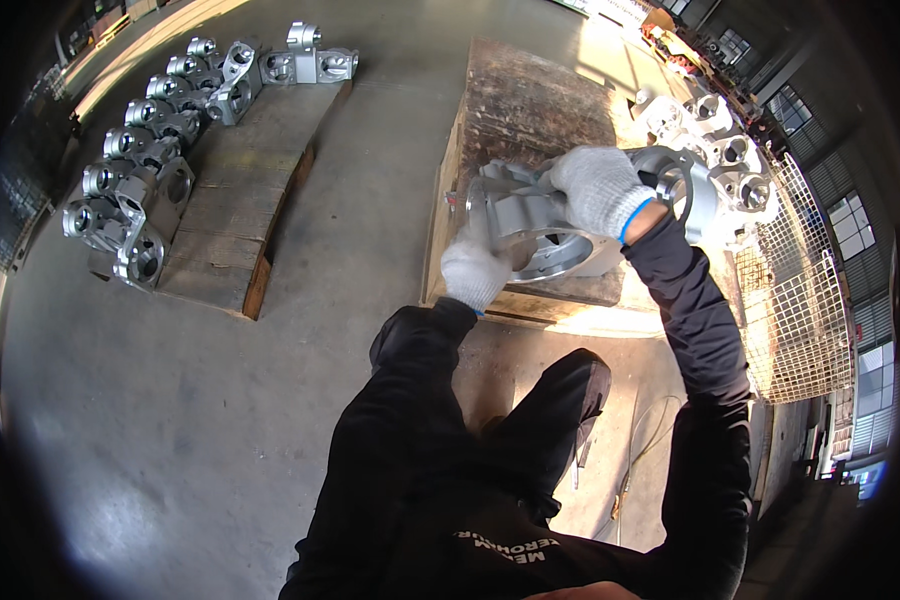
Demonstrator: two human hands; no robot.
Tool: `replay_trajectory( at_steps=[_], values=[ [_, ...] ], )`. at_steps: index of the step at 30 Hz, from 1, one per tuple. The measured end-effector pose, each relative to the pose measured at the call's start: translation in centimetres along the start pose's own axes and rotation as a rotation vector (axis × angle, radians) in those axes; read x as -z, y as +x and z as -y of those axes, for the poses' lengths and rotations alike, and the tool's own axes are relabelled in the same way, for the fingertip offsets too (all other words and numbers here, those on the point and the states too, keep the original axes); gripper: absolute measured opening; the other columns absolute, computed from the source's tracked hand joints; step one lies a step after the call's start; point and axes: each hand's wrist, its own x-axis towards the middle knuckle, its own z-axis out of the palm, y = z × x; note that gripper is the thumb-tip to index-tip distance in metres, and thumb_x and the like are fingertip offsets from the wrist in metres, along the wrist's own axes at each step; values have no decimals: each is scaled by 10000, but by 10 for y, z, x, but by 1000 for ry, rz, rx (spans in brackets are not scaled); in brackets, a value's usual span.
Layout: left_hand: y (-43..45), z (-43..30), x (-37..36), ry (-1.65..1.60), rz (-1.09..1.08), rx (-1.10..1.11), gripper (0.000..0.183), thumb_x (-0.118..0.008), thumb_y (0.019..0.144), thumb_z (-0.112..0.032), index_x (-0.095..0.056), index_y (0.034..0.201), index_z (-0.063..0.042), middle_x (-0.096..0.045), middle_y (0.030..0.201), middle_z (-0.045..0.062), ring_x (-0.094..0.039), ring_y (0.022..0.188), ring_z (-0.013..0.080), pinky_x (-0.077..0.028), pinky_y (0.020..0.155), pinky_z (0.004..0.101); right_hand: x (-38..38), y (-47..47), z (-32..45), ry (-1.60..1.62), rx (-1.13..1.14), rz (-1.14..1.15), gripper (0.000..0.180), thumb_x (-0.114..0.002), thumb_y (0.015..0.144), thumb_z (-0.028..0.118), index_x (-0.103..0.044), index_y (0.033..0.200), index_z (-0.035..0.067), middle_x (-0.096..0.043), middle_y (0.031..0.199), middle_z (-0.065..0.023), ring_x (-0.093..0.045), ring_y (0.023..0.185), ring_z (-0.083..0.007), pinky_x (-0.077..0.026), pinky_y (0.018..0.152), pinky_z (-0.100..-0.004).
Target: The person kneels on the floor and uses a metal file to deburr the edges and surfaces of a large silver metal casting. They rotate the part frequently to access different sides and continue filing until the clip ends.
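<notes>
A large silver metal casting (529, 217) with a wide round bore lies on a wooden board (532, 97). My left hand (476, 271), in a white knit glove, grips its near left edge; the glove is slightly blurred. Over its upper right side my right hand (598, 187), gloved the same way, holds on with the fingers partly hidden behind the metal. Just right of that hand stands another ringed metal section (679, 187); I cannot tell whether it belongs to the same casting.
Several similar castings (731, 150) sit in sunlight on the right, beside a wire mesh panel (795, 315). On the left, a wooden pallet (225, 232) bears rows of silver castings (142, 187). A thin cable (630, 472) lies on the concrete floor (195, 420) near my leg.
</notes>
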Motion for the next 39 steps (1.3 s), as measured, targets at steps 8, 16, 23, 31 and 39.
replay_trajectory(
  at_steps=[8,16,23,31,39],
  values=[
    [0,-7,7,79,-3,-50,1064,-799,792,-231,-206,1665,-101,-720,909,275,-712,854,474,-575,749,549,-3,7,8,110,-205,93,247,-716,870,249,-834,1066,157,-759,887,-176,-745,851,-379,-603,847,-444],
    [3,-5,2,41,27,41,722,-789,772,-301,-548,1396,-29,-716,1047,237,-714,905,422,-572,805,524,-1,22,40,526,-522,-106,284,-693,928,261,-819,1067,47,-772,992,-233,-767,948,-337,-588,893,-397],
    [3,-4,2,113,9,3,713,-780,772,-299,-536,1386,-31,-718,1037,226,-719,904,404,-579,793,505,-6,30,42,598,-618,-74,355,-662,922,316,-811,1093,43,-772,1033,-215,-750,989,-366,-578,938,-423],
    [5,-11,15,54,106,43,949,-827,790,-407,-397,1545,-25,-720,1148,232,-710,1006,409,-569,848,498,-9,30,48,418,-486,2,314,-685,909,273,-813,1095,55,-792,993,-161,-777,915,-322,-604,903,-398],
    [5,-12,18,34,131,31,1091,-847,778,-478,-315,1612,-18,-722,1159,234,-710,1022,415,-569,857,494,-4,42,37,183,-289,3,233,-703,859,238,-837,1006,117,-775,970,-169,-749,925,-362,-597,884,-446]
  ],
)
